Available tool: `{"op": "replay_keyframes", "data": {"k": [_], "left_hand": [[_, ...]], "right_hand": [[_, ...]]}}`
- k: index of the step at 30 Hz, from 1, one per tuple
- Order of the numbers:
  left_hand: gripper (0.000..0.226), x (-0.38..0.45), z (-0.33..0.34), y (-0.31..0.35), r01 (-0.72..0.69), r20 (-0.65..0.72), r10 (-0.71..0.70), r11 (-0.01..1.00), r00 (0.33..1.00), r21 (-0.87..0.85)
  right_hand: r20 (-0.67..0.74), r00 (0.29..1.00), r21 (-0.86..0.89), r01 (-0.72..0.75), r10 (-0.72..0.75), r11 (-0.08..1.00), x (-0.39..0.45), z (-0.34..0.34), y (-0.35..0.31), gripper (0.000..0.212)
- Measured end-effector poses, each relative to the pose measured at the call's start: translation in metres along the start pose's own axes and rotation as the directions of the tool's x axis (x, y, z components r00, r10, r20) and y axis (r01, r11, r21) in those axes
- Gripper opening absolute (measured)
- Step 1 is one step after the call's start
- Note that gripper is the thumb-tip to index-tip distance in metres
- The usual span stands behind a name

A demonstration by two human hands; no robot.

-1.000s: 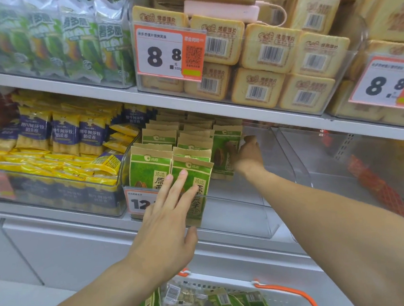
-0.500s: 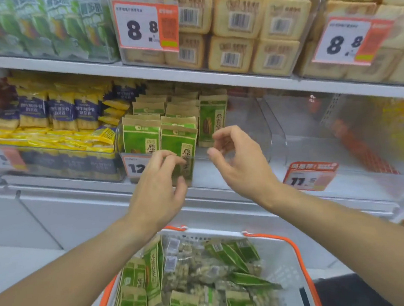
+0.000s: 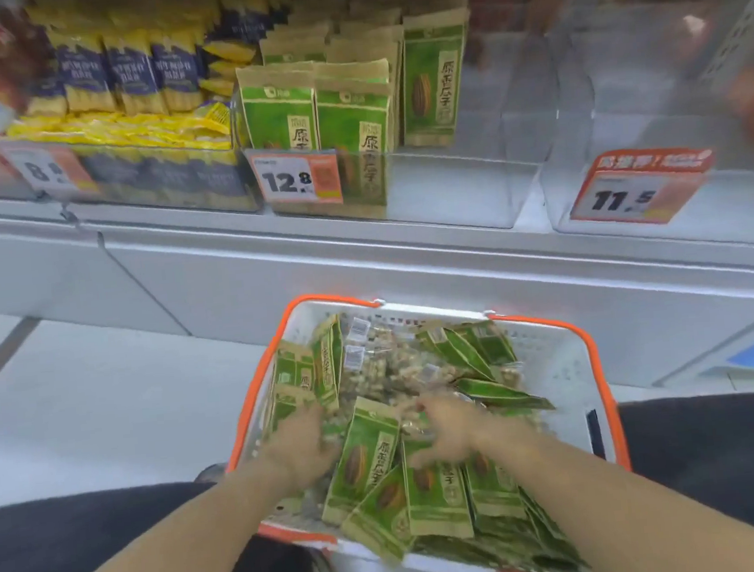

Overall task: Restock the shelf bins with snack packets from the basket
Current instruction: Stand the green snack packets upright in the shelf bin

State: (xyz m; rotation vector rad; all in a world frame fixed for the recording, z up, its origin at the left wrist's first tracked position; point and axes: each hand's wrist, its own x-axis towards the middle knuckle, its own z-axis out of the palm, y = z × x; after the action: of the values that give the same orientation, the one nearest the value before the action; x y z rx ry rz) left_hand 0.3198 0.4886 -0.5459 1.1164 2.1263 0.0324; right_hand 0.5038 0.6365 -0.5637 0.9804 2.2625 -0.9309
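1. The basket, white-walled with an orange rim, stands on the floor below the shelf, between the person's knees, and both hands reach down into it.
2. The left hand lies on the left part of the heap. Its fingers are motion-blurred, so whether they grip a packet or lie loose cannot be told.
3. The right hand lies just right of centre, fingers spread over the packets. It is equally blurred, and its grasp cannot be told either.
4. The nearest green packet lies face up between the two hands, touching or just beside each. Its long axis runs from the near left to the far right, with the top seal pointing away from the person toward the shelf.
5. Judgement: neither hand is clearly nearer. The left hand lies along the packet's long left edge and the right hand near its upper right corner, so either could take it.
6. More green packets lie overlapped at the near end, long axes roughly toward the shelf. Others at the far right lie slanted.
7. The target shelf bin is up and ahead, its right half bare. Stocked packets stand upright there, faces forward, behind the 12.8 price tag.
8. Judgement: a lifted packet needs turning from lying flat to upright, top seal up, before it goes into the bare half.
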Motion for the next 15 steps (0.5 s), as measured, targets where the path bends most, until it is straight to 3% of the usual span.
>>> {"op": "replay_keyframes", "data": {"k": [2, 5, 12, 15], "left_hand": [[0.059, -0.003, 0.011, 0.007, -0.014, 0.055, 0.021, 0.993, 0.998, -0.121], [0.054, -0.004, 0.025, 0.021, 0.032, 0.151, -0.007, 0.987, 0.988, -0.161], [0.078, 0.007, 0.035, 0.038, 0.162, 0.105, -0.142, 0.962, 0.984, -0.218], [0.064, 0.011, 0.034, 0.041, 0.169, 0.078, -0.156, 0.967, 0.985, -0.192]], "right_hand": [[0.109, 0.992, -0.018, -0.062, 0.063, 0.998, -0.004, 0.004, 0.011, 0.102], [0.107, 0.988, 0.027, -0.114, 0.111, 0.993, -0.006, 0.007, 0.023, 0.105], [0.127, 0.953, 0.018, -0.278, 0.273, 0.960, -0.013, 0.014, 0.035, 0.130], [0.138, 0.921, 0.047, -0.373, 0.364, 0.927, -0.011, 0.021, 0.041, 0.145]]}}
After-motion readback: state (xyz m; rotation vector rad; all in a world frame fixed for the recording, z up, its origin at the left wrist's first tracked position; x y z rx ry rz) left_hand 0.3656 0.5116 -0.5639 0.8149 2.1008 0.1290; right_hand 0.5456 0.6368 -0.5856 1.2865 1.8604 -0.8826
